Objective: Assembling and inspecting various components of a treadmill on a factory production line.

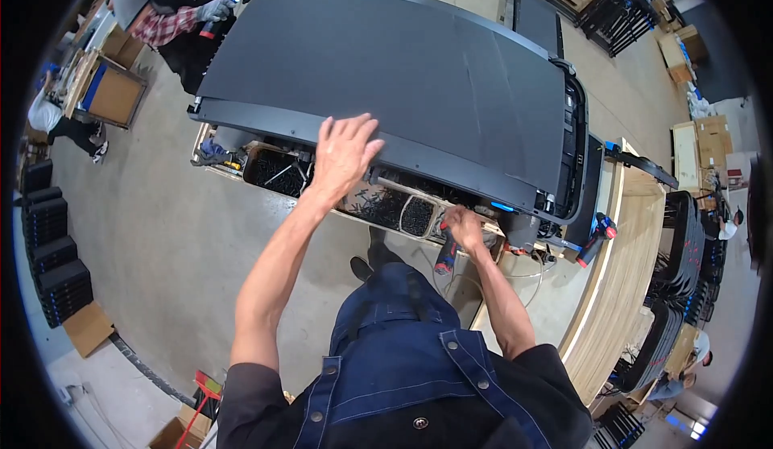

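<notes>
Fingers spread apart, the left hand (342, 159) lies over the near rim of the broad dark deck (362, 62), which sits above small black parts (382, 206). I'd judge that slab heavy, stiff and smooth, best held by its side rails. Right hand (464, 227): fingers curled at the red-and-black driver (445, 257); whether they clamp it, I can't tell.

The deck (362, 62) looks matt and smooth, its side rail (451, 173) satiny, the crate (628, 264) wood, the apron (394, 360) cloth.
</notes>
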Tool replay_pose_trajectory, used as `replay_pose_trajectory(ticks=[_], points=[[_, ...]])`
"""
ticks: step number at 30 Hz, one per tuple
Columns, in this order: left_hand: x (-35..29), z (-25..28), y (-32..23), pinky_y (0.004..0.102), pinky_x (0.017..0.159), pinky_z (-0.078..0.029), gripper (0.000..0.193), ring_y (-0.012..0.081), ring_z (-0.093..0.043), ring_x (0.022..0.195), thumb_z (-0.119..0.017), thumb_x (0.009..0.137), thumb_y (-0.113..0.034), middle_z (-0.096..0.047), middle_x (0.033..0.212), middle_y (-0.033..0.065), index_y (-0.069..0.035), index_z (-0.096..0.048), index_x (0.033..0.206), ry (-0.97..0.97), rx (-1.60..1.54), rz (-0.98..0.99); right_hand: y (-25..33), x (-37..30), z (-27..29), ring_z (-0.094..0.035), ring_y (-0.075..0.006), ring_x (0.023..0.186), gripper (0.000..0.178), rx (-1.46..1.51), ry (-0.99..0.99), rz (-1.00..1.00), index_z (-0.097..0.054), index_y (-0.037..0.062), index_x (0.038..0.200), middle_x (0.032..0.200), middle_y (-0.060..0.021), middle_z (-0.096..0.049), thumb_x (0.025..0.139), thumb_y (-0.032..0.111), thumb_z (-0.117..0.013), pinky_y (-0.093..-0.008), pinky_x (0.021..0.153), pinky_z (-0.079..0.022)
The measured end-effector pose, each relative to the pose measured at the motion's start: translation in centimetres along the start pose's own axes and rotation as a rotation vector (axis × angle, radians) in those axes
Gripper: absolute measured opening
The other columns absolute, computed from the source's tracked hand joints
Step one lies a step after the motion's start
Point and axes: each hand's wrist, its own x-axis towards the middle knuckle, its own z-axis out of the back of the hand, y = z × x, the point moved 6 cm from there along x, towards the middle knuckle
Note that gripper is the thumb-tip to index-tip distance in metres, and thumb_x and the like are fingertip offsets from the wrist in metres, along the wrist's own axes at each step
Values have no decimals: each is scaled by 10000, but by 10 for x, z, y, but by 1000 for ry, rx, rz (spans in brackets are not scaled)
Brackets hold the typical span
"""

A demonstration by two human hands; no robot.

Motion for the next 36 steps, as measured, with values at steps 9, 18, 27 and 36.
replay_pose_trajectory(ticks=[9,18,27,36], points=[[19,-10,60,439,931,-435,247,296,-576,1077,-675,877,-161,-645,1153,67,-136,-685,1122,-120,-46,76,-53,142,-62,-674,-367,1036,298,-395,17,120,-719,62,1079,1108,-168,-719,924,290,-607,-466,873,-540],[26,-10,61,447,936,-431,319,237,-600,994,-682,813,-175,-661,1155,20,-148,-701,1130,-82,5,104,-21,107,-69,-676,-346,1039,299,-152,-4,219,-713,54,1083,1114,-155,-721,928,286,-606,-461,891,-539],[53,-15,65,432,949,-432,335,239,-583,967,-692,797,-171,-654,1143,21,-140,-696,1130,-81,-52,101,-196,50,21,-677,-326,1042,300,-60,-9,333,-706,46,1087,1120,-142,-723,932,283,-604,-456,910,-539],[33,-1,58,418,924,-414,275,237,-571,941,-675,838,-185,-649,1108,22,-135,-707,1106,-149,-60,106,-11,108,-50,-679,-305,1045,301,-2,-140,397,-700,39,1090,1125,-129,-725,936,279,-603,-451,928,-539]])
